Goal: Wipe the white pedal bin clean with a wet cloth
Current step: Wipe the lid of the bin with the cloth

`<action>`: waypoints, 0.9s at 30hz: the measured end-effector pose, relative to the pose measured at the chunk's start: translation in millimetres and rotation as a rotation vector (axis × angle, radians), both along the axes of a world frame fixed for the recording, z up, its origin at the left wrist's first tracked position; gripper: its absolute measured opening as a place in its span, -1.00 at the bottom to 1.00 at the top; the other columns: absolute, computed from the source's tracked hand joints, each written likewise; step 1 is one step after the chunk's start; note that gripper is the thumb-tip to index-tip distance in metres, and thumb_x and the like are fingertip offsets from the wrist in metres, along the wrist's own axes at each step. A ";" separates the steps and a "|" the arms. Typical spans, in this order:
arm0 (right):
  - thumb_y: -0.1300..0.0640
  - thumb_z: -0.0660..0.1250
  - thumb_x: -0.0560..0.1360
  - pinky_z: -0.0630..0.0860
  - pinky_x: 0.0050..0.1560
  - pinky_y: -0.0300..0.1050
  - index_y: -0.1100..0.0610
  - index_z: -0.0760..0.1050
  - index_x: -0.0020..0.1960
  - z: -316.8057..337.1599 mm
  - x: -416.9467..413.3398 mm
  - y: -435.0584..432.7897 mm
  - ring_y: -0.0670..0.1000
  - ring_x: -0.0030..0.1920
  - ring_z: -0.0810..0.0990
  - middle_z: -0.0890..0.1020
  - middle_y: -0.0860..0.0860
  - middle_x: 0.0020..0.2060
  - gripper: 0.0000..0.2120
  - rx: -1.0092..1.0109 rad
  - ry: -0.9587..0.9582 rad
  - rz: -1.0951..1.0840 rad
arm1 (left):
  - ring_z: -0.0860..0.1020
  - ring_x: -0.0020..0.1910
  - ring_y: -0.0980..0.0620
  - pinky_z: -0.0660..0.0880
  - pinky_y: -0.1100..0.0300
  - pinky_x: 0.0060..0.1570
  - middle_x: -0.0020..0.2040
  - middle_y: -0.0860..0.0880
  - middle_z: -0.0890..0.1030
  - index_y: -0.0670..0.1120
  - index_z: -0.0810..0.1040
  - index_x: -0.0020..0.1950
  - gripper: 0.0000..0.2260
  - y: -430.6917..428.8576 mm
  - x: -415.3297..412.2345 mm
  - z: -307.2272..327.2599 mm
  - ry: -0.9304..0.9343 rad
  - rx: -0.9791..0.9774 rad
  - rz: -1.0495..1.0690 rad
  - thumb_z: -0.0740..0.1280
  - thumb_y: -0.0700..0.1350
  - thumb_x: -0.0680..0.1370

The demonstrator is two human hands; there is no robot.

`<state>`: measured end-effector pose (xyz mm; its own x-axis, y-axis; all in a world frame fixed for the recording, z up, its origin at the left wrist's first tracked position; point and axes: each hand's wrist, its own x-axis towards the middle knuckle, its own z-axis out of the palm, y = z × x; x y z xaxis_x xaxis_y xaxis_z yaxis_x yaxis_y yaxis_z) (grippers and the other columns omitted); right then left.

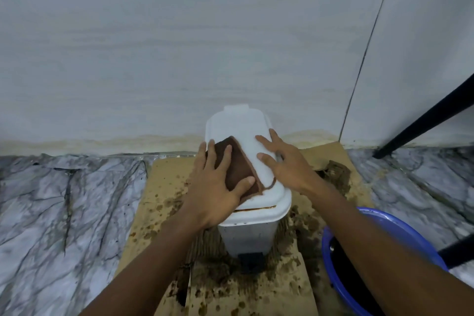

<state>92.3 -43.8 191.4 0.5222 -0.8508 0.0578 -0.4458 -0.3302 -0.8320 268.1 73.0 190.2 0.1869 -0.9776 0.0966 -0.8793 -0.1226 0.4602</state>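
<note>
The white pedal bin (241, 123) stands against the wall on a sheet of cardboard, lid closed, its dark pedal (250, 261) facing me. A brown cloth (239, 164) lies folded on the lid's left half. My left hand (218, 182) presses flat on the cloth with fingers spread and thumb across its near edge. My right hand (282, 159) rests flat on the right side of the lid, fingers straight. A brown dirty line runs along the lid's front rim.
The cardboard sheet (159, 187) under the bin is spattered with dark wet stains. A blue basin (359, 251) with dark water sits at the right, partly under my right arm. A black leg (423, 120) slants in at the right. Marble-patterned floor lies either side.
</note>
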 end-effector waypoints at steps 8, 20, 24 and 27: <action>-0.03 0.25 0.66 0.08 0.61 0.10 -0.12 0.36 0.51 5.2 -17.9 23.2 -0.08 0.62 -0.02 0.03 -0.17 0.62 -0.57 -0.063 0.109 0.147 | -0.26 0.60 0.24 -0.17 0.02 0.61 0.65 0.19 -0.12 0.18 -0.01 0.65 -0.26 29.2 29.7 -5.8 -0.050 -0.062 -0.372 0.11 0.43 0.55; 0.15 0.23 0.67 0.22 0.57 0.02 0.00 0.43 0.48 -7.1 -23.5 22.2 -0.11 0.59 0.12 0.15 -0.14 0.61 -0.62 -0.014 -0.058 0.105 | -0.07 0.65 -0.03 -0.17 -0.03 0.61 0.66 -0.09 0.04 -0.11 0.03 0.66 -0.21 8.0 -33.1 -2.7 -0.412 -0.123 -0.291 -0.02 0.40 0.60; 0.07 0.29 0.65 0.18 0.58 -0.03 -0.03 0.45 0.47 -5.7 -21.8 24.0 -0.16 0.59 0.08 0.13 -0.20 0.60 -0.61 0.055 -0.110 0.128 | -0.08 0.62 0.13 -0.20 0.11 0.60 0.65 0.00 0.07 -0.01 0.13 0.65 -0.26 22.6 -0.8 -4.9 -0.293 -0.188 -0.348 0.04 0.39 0.59; 0.03 0.30 0.64 0.16 0.58 -0.02 -0.07 0.47 0.45 -7.6 -21.5 25.3 -0.17 0.59 0.06 0.11 -0.22 0.60 -0.62 0.068 -0.144 0.126 | -0.09 0.62 0.14 -0.13 0.08 0.61 0.65 0.07 0.03 0.06 0.10 0.65 -0.24 32.3 18.3 -6.9 -0.210 -0.149 -0.313 0.05 0.43 0.56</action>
